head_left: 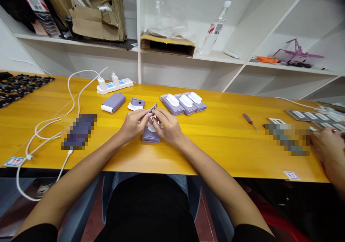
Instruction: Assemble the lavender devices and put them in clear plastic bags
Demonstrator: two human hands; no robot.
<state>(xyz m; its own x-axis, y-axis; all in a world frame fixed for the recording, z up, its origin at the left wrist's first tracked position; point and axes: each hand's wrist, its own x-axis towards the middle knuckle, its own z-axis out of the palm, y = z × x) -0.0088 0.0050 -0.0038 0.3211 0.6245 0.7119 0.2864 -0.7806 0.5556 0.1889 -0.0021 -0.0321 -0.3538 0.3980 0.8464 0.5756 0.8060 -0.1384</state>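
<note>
My left hand (134,123) and my right hand (169,125) meet in front of me, fingertips closed together around a small flat purple piece (153,108). It is held tilted just above a purple block-shaped device (151,138) with a white oval part, which lies on the table beneath my fingers. My fingers partly hide both pieces. Behind my left hand rests a purple part with white bristles (136,104). Another purple device (113,102) with a white end lies farther left. Beyond my right hand, three purple devices (175,109) with white oval tops sit side by side.
A blurred-out phone (79,131) with a white cable lies left on the yellow table (215,145). A white power strip (115,86) stands behind. To the right are a screwdriver (249,122) and another person's hand (327,145). Shelves hold a cardboard box (97,22) and a bottle (214,30).
</note>
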